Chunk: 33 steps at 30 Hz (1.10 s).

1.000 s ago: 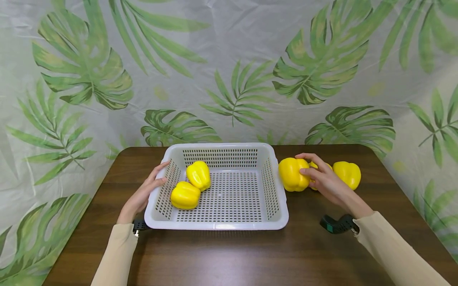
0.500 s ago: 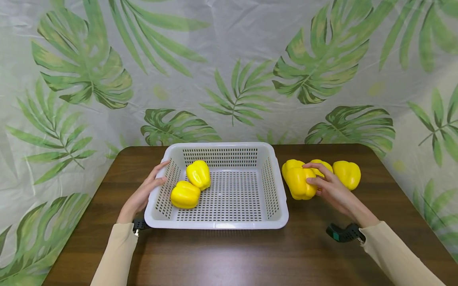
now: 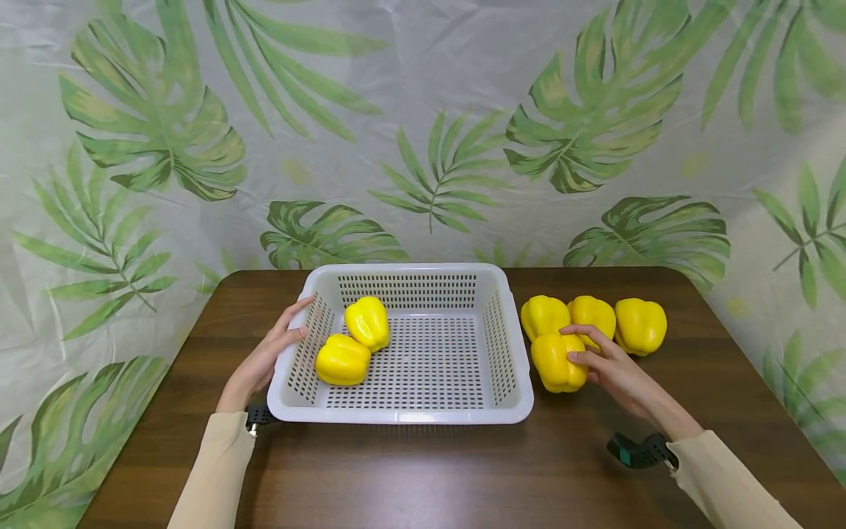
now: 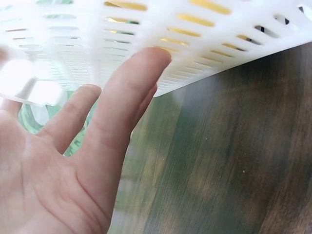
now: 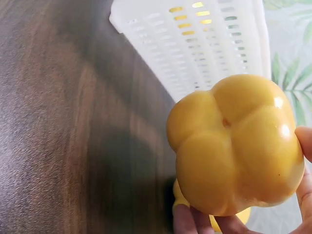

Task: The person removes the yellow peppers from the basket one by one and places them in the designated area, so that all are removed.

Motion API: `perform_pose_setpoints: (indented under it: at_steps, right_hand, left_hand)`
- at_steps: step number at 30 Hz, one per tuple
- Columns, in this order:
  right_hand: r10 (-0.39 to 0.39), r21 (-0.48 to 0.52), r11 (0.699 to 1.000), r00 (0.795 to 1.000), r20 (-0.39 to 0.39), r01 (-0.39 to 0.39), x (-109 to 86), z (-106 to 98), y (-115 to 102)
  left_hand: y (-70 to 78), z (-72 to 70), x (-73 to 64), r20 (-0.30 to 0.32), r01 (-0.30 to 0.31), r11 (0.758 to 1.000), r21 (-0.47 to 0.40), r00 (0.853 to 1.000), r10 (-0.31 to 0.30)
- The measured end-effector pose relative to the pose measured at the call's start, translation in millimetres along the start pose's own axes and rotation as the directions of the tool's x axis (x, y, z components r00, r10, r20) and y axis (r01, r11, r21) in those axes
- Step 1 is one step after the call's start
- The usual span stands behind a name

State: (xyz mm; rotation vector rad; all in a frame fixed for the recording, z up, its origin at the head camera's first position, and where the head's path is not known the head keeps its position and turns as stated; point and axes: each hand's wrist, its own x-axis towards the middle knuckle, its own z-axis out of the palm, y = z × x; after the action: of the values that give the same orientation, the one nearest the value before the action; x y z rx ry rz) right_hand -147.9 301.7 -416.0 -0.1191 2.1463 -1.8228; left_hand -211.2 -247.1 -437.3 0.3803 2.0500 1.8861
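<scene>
A yellow bell pepper (image 3: 558, 364) is held in my right hand (image 3: 611, 367), thumb and fingers around its sides. The right wrist view shows the lobed end of that bell pepper (image 5: 236, 146) and its shadow on the wood. Behind it, three more peppers sit in a row: a left one (image 3: 544, 316), a middle one (image 3: 593, 319) and a right one (image 3: 641, 325). My left hand (image 3: 261, 360) touches the left side of the white basket (image 3: 396, 417), its straight fingers (image 4: 126, 92) against the slotted wall. Two peppers (image 3: 367, 324) lie together in the basket's left part.
The basket stands in the middle of a dark brown wooden table (image 3: 423, 477), close to its back edge. A leaf-patterned cloth (image 3: 436, 132) hangs behind the table. Black straps (image 3: 637, 450) circle both wrists.
My right hand has brought the pepper from beside the basket's right wall toward the table's front, uncovering the left and middle peppers behind. The left hand and basket have stayed put.
</scene>
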Motion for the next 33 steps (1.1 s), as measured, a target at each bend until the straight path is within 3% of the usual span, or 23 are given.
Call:
perform_pose_setpoints:
  at_steps: [20, 33]
  right_hand:
    - [0.008, -0.101, 0.995, 1.000, -0.026, -0.011, -3.3, -3.5, 20.5]
    - [0.022, -0.168, 0.985, 0.999, -0.034, -0.027, -1.8, -5.7, 21.1]
  left_hand:
    - [-0.3, 0.5, -0.2, -0.007, -0.004, 1.000, 0.011, 1.000, 0.004]
    - [0.5, 1.6, -0.2, -0.012, 0.000, 1.000, 0.009, 1.000, 0.000]
